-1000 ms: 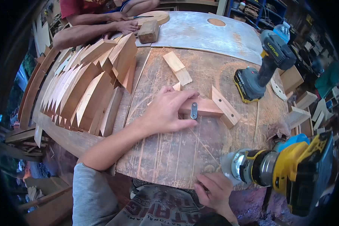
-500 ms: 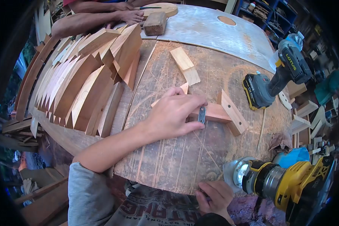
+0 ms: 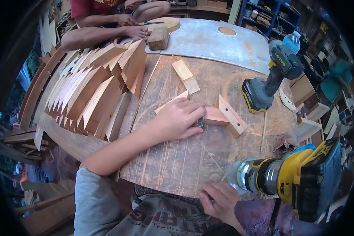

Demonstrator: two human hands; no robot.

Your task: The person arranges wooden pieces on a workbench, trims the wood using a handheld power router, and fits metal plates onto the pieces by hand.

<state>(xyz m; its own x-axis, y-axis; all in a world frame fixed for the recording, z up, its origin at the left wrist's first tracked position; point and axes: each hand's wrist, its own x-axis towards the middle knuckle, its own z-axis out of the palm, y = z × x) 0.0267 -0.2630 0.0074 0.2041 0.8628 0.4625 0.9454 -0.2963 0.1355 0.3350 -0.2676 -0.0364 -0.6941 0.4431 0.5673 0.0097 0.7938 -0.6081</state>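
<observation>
My left hand (image 3: 181, 120) lies over a joined wooden piece (image 3: 216, 117), its thumb and fingers closed around a small dark metal plate with holes (image 3: 200, 121). A slanted end block (image 3: 232, 116) with two dark holes joins that piece on the right; a pointed wooden end (image 3: 172, 103) shows beyond my knuckles. At the near table edge, my right hand (image 3: 220, 200) is loosely curled, thumb apart from the fingers, with nothing visible in it. Close to its right lies a yellow and black cordless router (image 3: 279, 177), its clear base toward the hand.
A cordless drill (image 3: 269, 78) stands on the right of the worktable (image 3: 177, 169). A loose wood block (image 3: 186, 76) lies beyond my left hand. Stacked cut wood pieces (image 3: 94, 90) fill the left side. Another person (image 3: 106, 23) sits at the far left, near a brick-like block (image 3: 158, 38).
The camera view has shifted, so the tools and wood appear further left. My left hand stays on the wooden piece with the plate; my right hand remains by the table edge.
</observation>
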